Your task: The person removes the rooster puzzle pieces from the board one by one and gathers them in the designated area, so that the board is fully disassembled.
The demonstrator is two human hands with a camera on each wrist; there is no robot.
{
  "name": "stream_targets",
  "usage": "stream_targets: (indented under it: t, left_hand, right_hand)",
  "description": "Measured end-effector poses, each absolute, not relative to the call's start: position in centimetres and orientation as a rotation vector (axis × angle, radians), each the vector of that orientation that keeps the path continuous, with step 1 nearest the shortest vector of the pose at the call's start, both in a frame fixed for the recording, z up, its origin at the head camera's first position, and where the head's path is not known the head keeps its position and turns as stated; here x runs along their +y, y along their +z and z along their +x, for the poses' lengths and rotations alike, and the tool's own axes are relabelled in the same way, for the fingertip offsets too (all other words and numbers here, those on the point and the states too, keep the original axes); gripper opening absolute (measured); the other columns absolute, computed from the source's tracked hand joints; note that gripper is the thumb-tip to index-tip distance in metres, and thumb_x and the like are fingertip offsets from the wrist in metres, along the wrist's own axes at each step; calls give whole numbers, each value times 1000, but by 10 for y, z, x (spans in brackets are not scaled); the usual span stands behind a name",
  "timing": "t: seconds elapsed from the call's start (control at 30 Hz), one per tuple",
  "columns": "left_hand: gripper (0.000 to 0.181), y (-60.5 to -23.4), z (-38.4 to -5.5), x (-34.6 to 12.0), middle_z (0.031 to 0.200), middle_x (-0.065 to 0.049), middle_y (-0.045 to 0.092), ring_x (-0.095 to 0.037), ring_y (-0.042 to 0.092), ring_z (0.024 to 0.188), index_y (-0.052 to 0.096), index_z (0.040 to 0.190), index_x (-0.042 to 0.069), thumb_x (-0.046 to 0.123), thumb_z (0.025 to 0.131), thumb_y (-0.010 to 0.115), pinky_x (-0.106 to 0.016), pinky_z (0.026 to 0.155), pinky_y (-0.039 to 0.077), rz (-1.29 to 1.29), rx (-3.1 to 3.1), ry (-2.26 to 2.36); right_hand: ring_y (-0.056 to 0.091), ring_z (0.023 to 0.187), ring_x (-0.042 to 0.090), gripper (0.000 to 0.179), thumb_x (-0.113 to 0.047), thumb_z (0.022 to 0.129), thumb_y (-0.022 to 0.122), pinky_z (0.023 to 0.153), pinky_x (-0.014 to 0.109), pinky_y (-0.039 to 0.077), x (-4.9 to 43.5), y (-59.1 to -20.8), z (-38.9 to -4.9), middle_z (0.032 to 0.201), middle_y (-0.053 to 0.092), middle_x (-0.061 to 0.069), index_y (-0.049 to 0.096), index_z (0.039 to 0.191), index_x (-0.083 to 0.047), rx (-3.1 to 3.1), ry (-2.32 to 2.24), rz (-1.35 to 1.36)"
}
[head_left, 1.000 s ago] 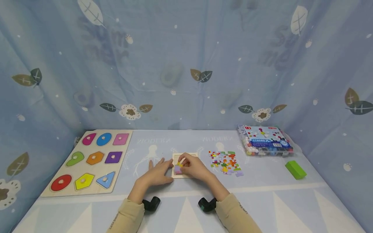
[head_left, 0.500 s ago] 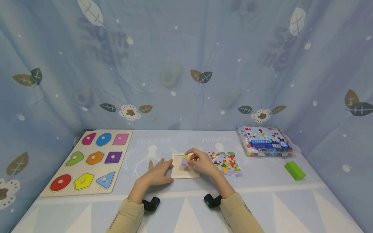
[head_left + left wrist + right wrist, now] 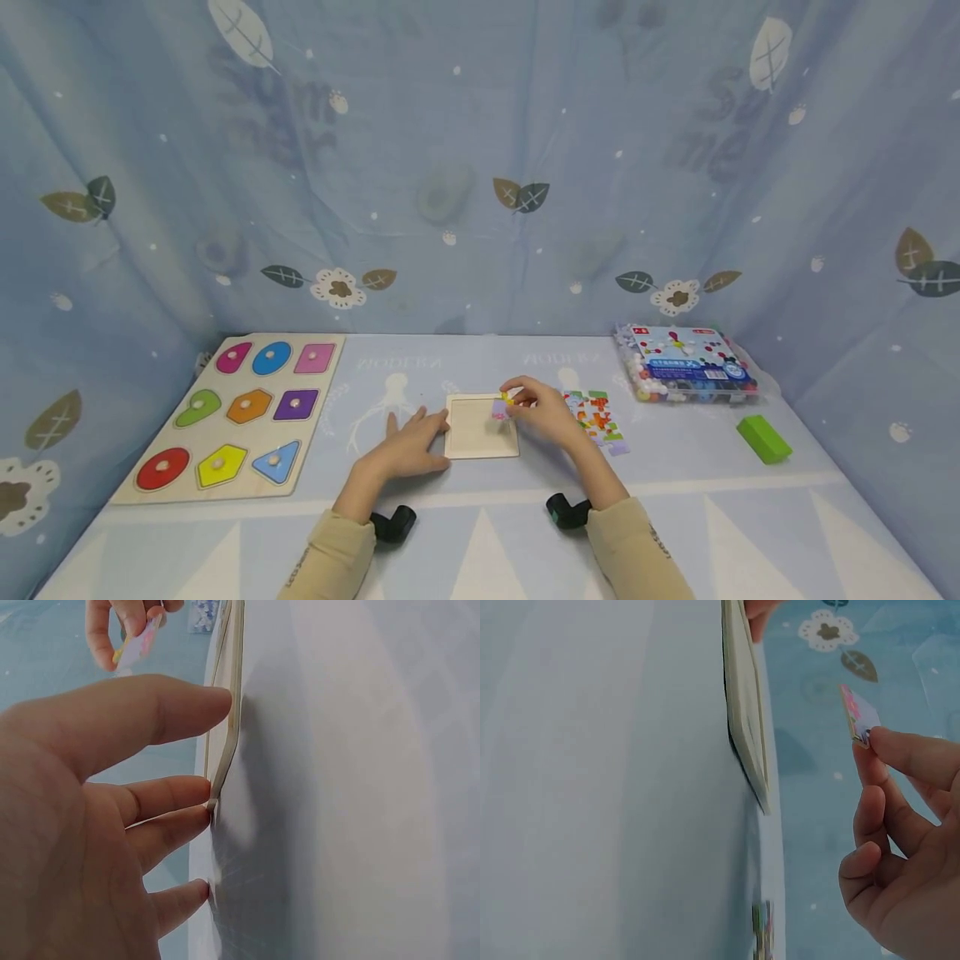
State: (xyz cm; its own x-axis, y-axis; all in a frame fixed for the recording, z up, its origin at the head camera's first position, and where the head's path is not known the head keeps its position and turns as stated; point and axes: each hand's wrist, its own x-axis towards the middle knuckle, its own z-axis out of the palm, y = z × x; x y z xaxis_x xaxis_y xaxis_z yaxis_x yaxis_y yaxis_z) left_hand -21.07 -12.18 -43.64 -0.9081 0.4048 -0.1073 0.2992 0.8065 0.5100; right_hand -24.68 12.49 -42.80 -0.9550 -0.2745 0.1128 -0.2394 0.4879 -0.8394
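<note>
A puzzle piece (image 3: 500, 409), mauve with some yellow, is pinched between the thumb and fingers of my right hand (image 3: 546, 412). It hangs over the right side of a square wooden puzzle tray (image 3: 480, 450), raised above the surface in the right wrist view. My left hand (image 3: 408, 443) lies with fingers spread, fingertips right at the tray's left edge. The tray shows bare wood inside. Right of it, partly hidden behind my right hand, lies a patch of joined, colourful puzzle pieces (image 3: 596, 417).
On the left lies a wooden shape board (image 3: 318, 417) with several knobbed shapes. A clear box of coloured beads (image 3: 686, 364) stands at the back right, with a green block (image 3: 764, 439) in front of it. A patterned curtain (image 3: 480, 167) closes off the back.
My right hand has lifted the puzzle piece from the tray's left part and carried it rightward, uncovering the tray. My left hand stays at the tray's edge.
</note>
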Motion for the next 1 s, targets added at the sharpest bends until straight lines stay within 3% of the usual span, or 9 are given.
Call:
stream_targets:
  t: [0.23,0.53,1.0]
  left_hand:
    - [55,-434,-208,-120,140,-13,43,-39,21,137,52,126,5,24,77,69,-67,102,-6,558,2785,729]
    - [50,-434,-208,-121,142,-13,41,-38,21,137,55,121,6,24,77,69,-68,101,-5,546,2793,722]
    - [45,-437,-209,-121,143,-13,39,-38,22,137,57,117,8,25,77,69,-69,101,-5,550,2800,708]
  right_hand:
    - [56,75,16,30,-8,83,67,63,30,46,156,-430,-244,85,64,5,62,113,-9,2669,-1532,-390]
    - [58,76,16,30,-11,85,66,63,28,46,187,-429,-236,88,63,6,60,115,-12,2712,-1440,-307]
    - [51,66,15,20,-2,78,69,56,29,43,204,-432,-226,78,56,5,64,98,-1,2600,-1325,-338]
